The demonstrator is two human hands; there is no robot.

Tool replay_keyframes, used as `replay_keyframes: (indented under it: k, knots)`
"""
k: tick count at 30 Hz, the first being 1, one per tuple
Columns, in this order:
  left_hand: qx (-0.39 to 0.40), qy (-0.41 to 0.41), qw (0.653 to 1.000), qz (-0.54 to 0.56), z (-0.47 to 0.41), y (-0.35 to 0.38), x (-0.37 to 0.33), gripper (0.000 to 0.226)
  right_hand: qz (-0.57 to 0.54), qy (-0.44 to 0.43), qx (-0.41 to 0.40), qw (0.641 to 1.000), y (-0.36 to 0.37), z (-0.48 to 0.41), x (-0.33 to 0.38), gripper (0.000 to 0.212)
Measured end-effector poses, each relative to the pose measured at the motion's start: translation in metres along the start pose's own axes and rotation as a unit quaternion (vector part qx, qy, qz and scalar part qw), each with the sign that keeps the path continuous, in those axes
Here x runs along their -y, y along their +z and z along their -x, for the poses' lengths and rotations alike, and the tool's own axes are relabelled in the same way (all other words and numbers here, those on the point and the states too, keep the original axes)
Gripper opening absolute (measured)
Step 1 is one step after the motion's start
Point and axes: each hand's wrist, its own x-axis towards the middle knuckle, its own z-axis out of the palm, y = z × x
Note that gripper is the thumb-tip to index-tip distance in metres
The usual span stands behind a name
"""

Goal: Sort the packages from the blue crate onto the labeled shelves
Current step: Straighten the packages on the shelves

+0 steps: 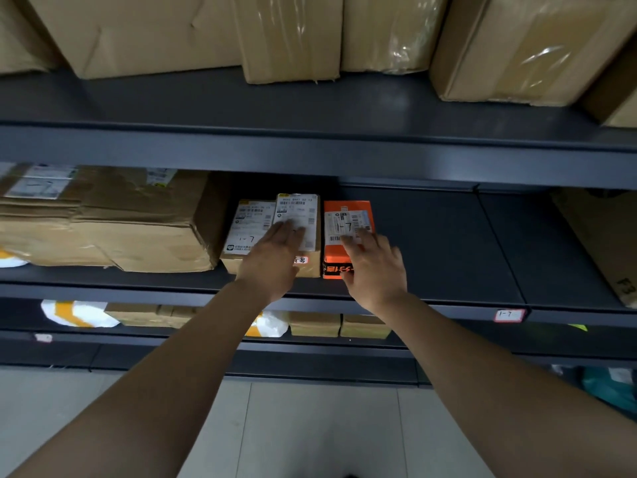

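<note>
On the middle dark shelf (448,243) lie three small packages side by side. An orange box (336,258) with a white label marked 1-7 sits on the right. My right hand (374,267) rests on it, fingers spread over the label and thumb at its front edge. Left of it a brown box (306,208) with a white label lies under the straight fingers of my left hand (272,257). A third brown box (246,225), also marked 1-7, sits further left. The blue crate is out of view.
A big crumpled cardboard box (113,229) fills the shelf's left part, another box (603,243) its far right. A red-framed tag (509,315) reading 1-7 sits on the shelf edge. Large cartons (289,36) line the upper shelf. Small parcels (313,324) lie on the lower shelf.
</note>
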Motion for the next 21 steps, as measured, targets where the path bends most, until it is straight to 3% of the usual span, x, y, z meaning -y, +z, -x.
replay_keyframes:
  k: [11,21]
  knots:
    - [-0.002,0.0,0.999,-0.052,0.061,-0.042,0.016,0.063,-0.008,-0.016,0.031,0.999,-0.05,0.042,0.039,0.059]
    - [-0.009,-0.111,0.983,-0.142,0.162,-0.119,0.028,0.042,-0.004,-0.14,0.058,0.988,-0.13,0.08,0.095,0.059]
